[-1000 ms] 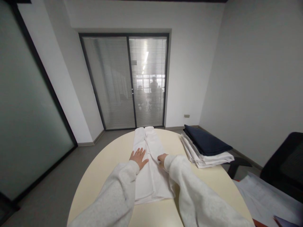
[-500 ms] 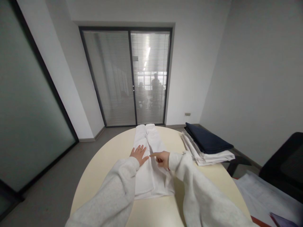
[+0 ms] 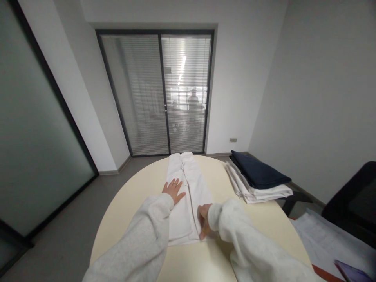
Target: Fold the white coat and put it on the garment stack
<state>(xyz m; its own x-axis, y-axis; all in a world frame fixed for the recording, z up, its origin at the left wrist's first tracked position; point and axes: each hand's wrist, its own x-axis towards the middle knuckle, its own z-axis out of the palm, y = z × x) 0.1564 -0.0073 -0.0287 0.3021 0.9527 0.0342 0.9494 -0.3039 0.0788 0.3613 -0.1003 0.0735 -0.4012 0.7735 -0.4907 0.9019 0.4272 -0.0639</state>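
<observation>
White trousers (image 3: 180, 219) lie lengthwise on the round cream table (image 3: 132, 196), their two legs side by side and pointing away from me. My left hand (image 3: 174, 190) rests flat on the left leg, fingers spread. At the near right edge of the trousers, my right hand (image 3: 205, 219) has its fingers curled on the fabric with the thumb pointing down toward me. Part of that grip is hidden behind the hand, and the cloth beneath the sleeve cannot be seen.
On the table's right side, a stack of folded white cloth (image 3: 249, 194) carries a folded navy garment (image 3: 258, 170) on top. A black chair (image 3: 352, 203) stands at the right, beside more white cloth (image 3: 335, 235) and a purple item (image 3: 354, 271). Sliding glass doors (image 3: 155, 94) are ahead.
My right hand has moved from the middle of the trousers toward me and to their right edge, its pointing finger now curled. The right side lies smoother and narrower. My left hand stays put.
</observation>
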